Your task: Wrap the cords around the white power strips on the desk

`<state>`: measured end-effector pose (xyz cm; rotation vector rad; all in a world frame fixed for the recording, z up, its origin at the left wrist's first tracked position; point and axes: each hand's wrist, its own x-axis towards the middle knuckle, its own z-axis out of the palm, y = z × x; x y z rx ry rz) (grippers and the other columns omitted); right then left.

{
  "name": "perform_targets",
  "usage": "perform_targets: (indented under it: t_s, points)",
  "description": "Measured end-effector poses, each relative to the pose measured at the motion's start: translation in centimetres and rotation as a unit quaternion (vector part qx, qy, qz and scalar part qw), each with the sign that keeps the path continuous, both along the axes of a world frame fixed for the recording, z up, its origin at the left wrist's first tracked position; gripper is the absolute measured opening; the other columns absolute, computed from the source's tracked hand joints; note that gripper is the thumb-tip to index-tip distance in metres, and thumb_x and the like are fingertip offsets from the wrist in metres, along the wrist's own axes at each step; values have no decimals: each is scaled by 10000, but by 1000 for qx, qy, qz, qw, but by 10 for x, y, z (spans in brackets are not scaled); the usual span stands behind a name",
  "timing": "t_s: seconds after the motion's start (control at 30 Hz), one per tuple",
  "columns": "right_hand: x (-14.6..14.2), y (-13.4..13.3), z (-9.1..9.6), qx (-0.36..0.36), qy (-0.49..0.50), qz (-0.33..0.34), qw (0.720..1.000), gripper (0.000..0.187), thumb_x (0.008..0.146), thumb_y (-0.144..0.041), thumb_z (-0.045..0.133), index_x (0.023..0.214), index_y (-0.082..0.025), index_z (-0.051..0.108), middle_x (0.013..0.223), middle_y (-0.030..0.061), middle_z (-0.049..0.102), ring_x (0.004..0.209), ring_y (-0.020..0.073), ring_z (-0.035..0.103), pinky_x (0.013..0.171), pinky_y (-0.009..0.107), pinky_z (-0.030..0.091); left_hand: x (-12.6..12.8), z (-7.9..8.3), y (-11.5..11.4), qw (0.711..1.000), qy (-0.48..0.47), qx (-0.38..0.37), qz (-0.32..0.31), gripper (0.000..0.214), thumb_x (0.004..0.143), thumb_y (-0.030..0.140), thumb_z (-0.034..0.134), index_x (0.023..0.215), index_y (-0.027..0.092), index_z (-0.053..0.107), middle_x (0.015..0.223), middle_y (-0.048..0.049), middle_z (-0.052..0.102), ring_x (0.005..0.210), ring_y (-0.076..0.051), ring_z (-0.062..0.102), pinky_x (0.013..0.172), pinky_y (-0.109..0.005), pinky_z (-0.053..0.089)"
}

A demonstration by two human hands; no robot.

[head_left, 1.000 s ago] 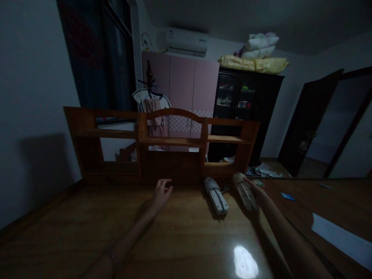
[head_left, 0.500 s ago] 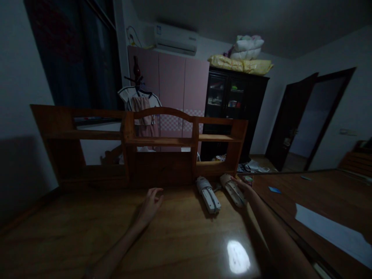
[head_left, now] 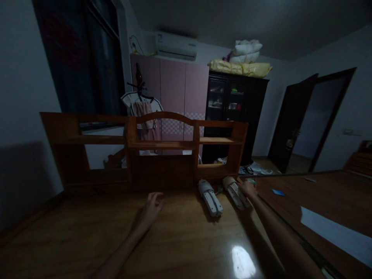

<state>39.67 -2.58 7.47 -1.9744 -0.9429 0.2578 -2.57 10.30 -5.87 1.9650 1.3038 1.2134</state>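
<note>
Two pale power strips with cords wound around their far ends lie side by side on the wooden desktop [head_left: 180, 240]. My right hand [head_left: 248, 188] is at the right edge of the right power strip [head_left: 236, 195], its fingers bent against it; the dim light partly hides the fingertips. To its left, the left power strip [head_left: 212, 201] lies untouched. My left hand [head_left: 153, 206] hovers over or rests on the desktop, fingers loosely curved and apart from the thumb, with nothing in them.
Along the desk's back stands a wooden shelf unit [head_left: 162, 145]. On the right is a brown tabletop [head_left: 290, 207] bearing a blue card [head_left: 278, 192] and a white sheet [head_left: 334, 230]. A small round container [head_left: 250, 180] sits just behind my right hand.
My right hand has drawn slightly right and nearer, and the right power strip appears shifted a little right of the other. My left hand stays nearly in place; the view has tilted slightly.
</note>
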Motion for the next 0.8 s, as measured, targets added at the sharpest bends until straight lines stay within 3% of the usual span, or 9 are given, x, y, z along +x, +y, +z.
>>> perform_targets:
  t_s: [0.2, 0.37, 0.47, 0.5, 0.57, 0.63, 0.67, 0.73, 0.8]
  points:
    - [12, 8, -15, -10, -144, -13, 989, 257, 876, -368, 591, 964, -136, 656, 993, 186, 657, 1056, 335, 594, 929, 481, 413, 2, -2, 2, 1000, -9, -8, -2, 314, 855, 402, 477, 1042, 184, 604, 1145, -95, 531, 753, -158, 650, 667, -287, 532]
    - [-14, -6, -19, 73, -258, 75, 960, 259, 927, -295, 449, 1071, -179, 631, 1115, 136, 648, 1028, 259, 610, 893, 359, 429, 4, 5, -5, 999, 6, -41, -31, 418, 865, 501, 411, 954, 163, 640, 689, -21, 602, 511, -172, 586, 498, -256, 445]
    - [-52, -16, -14, 105, -302, 152, 935, 304, 975, -336, 382, 1088, -223, 641, 960, 75, 698, 855, 202, 653, 764, 288, 447, 9, 12, -13, 998, 19, -41, -51, 418, 840, 524, 458, 885, 169, 673, 697, -31, 638, 588, -194, 612, 565, -263, 445]
    - [-69, -18, -14, 110, -321, 185, 922, 306, 978, -358, 391, 1055, -236, 660, 836, 55, 703, 747, 190, 654, 687, 274, 436, 11, 14, -16, 997, 23, -36, -58, 405, 831, 523, 481, 864, 173, 680, 741, -38, 656, 662, -202, 629, 614, -261, 449]
    - [-108, -20, -17, 117, -445, 297, 837, 350, 980, -342, 409, 812, -210, 687, 606, 40, 652, 532, 153, 596, 550, 259, 354, 15, 17, -21, 997, 35, -30, -68, 411, 825, 538, 500, 807, 171, 683, 743, -35, 653, 721, -205, 618, 649, -251, 432]
    - [-147, -16, -28, 156, -521, 366, 755, 390, 975, -284, 425, 671, -194, 652, 546, 38, 635, 462, 129, 554, 520, 263, 294, 19, 18, -26, 996, 53, -26, -68, 472, 837, 577, 472, 711, 161, 658, 636, -12, 588, 635, -185, 561, 600, -241, 390]
    - [-164, -12, -36, 176, -535, 386, 730, 400, 968, -259, 429, 631, -189, 634, 527, 34, 630, 440, 125, 538, 525, 267, 285, 20, 18, -28, 996, 63, -24, -66, 511, 846, 594, 450, 647, 158, 627, 581, 1, 532, 582, -169, 515, 572, -239, 361]
    - [-190, -2, -57, 189, -537, 413, 711, 390, 938, -226, 450, 589, -175, 616, 505, 35, 625, 410, 114, 509, 533, 266, 277, 22, 17, -32, 994, 86, -19, -62, 570, 860, 609, 419, 527, 160, 532, 510, 21, 405, 511, -139, 416, 531, -242, 295]
    - [-204, 9, -80, 177, -525, 431, 713, 378, 890, -198, 484, 526, -167, 583, 487, 33, 621, 378, 104, 475, 522, 261, 260, 23, 16, -34, 992, 109, -13, -59, 588, 867, 597, 420, 466, 168, 439, 493, 30, 305, 480, -120, 338, 513, -253, 229]
